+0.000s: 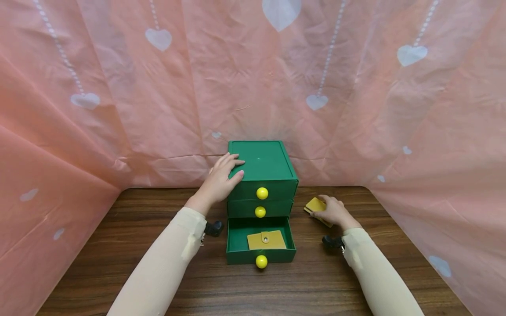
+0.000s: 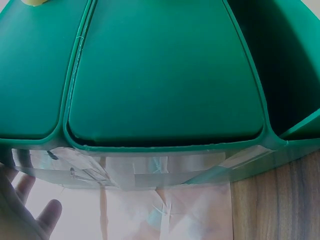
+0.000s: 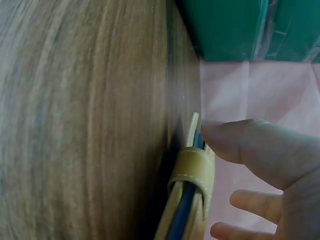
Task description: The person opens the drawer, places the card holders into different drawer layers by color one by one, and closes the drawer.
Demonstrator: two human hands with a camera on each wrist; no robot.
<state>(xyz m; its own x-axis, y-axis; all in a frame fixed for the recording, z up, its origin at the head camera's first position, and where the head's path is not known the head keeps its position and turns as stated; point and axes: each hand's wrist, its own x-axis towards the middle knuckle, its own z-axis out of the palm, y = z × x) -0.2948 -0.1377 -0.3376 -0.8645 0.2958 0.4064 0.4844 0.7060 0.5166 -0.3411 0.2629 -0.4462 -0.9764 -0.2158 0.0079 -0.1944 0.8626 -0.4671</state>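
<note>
My left hand (image 1: 221,181) rests on the top left edge of a green drawer box (image 1: 258,160), fingers spread over the lid. In the left wrist view its fingers (image 2: 49,216) show at the lower left. To the right of the box, my right hand (image 1: 334,211) holds a yellow card holder (image 1: 315,203) low over the wooden table, thumb and fingers at opposite edges. The right wrist view shows its snap strap (image 3: 191,167) edge-on, dark blue inside, with the thumb (image 3: 225,139) at its end. Part of it is hidden under the hand.
The bottom drawer (image 1: 233,258) is pulled out, and another yellow card holder (image 1: 276,240) with a snap lies in it. The two upper drawers are closed, each with a yellow knob (image 1: 262,193). A pink curtain (image 1: 253,87) surrounds the wooden table (image 1: 158,210).
</note>
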